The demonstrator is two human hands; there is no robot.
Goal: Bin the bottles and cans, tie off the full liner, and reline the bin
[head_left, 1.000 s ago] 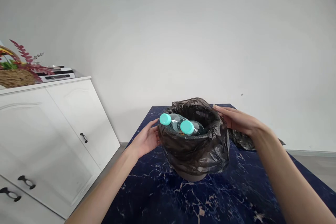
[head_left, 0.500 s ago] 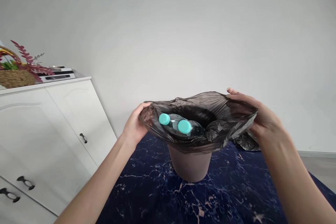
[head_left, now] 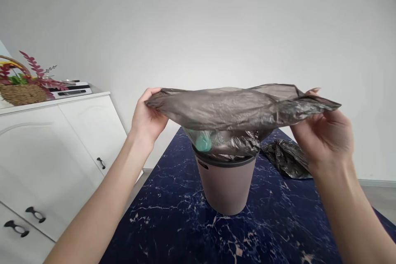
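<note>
A thin, dark translucent garbage bag point(head_left: 222, 109) is stretched wide above a trash can, its lower part still inside the can. My left hand point(head_left: 148, 115) is closed on the bag's left edge, thumb on top. At the opposite edge, my right hand point(head_left: 324, 132) grips the plastic, with the thumb tip showing above it. The greyish-brown trash can point(head_left: 227, 189) stands upright on the table, its dark rim and a handle slot exposed. Through the film shows a turquoise bottle cap point(head_left: 203, 143); the bottles themselves are mostly hidden.
The table point(head_left: 173, 222) has a dark blue marbled top. Another crumpled black bag point(head_left: 286, 159) lies on it, behind my right wrist. At left is a white cabinet point(head_left: 55, 144) with a wicker basket point(head_left: 23, 94) of artificial plants on top. A pale wall rises behind.
Both hands have risen and spread apart, lifting the bag's mouth off the trash can's rim. The rim now shows, and the bottle caps, previously in plain sight, are behind the film.
</note>
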